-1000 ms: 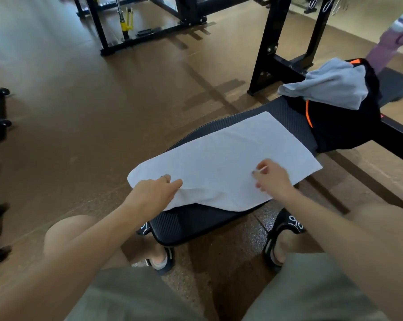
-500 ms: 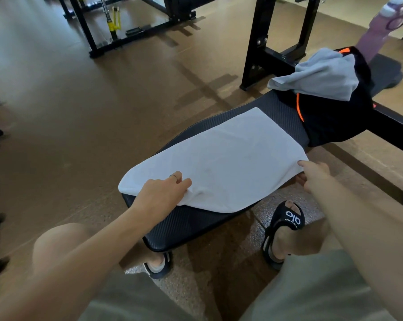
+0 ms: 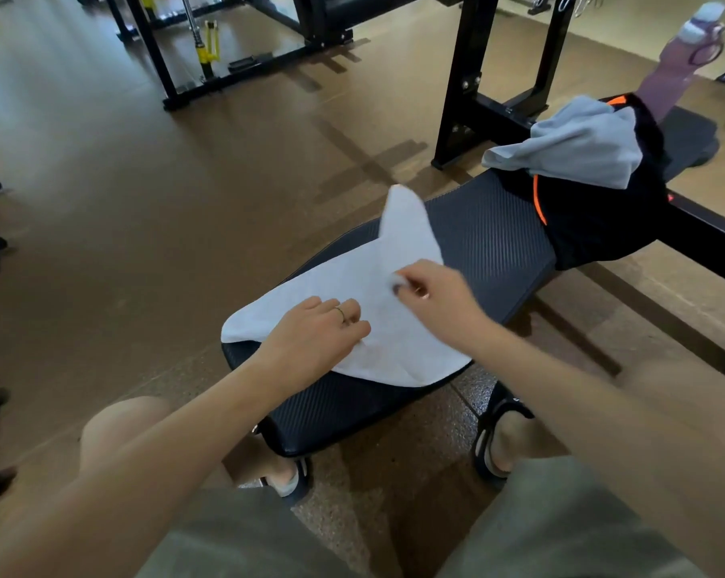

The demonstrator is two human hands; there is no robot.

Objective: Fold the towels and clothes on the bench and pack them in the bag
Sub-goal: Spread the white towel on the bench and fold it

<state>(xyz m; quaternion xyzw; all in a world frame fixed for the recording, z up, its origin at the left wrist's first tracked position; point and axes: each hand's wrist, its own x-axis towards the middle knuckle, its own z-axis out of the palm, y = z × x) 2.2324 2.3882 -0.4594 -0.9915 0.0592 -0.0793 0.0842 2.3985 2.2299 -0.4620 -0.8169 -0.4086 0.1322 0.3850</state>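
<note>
A person seated astride a black padded bench folds a white towel in a gym. Half a second ago the towel lay spread flat along the pad, and the right hand was at its far right corner, off the bench's edge. That hand has since carried the corner across toward the left: it now hovers over the middle of the towel, thumb and fingers pinching a small bunch of white cloth, and the far end of the towel stands up in a peak behind it, part way through a fold. The left hand, a thin ring on one finger, has hardly moved. It presses down on the towel's near left portion, fingers curled at the knuckles; whether they pinch the cloth or only weigh on it is hard to tell from this angle.

With the towel doubled over, a stretch of ribbed bench pad that was covered before is now bare. Beyond it, unchanged, a black bag with an orange zip line sits on the bench, a grey garment draped over its top. A purple water bottle stands behind the bag. Black sandals show on the floor beneath the bench.
</note>
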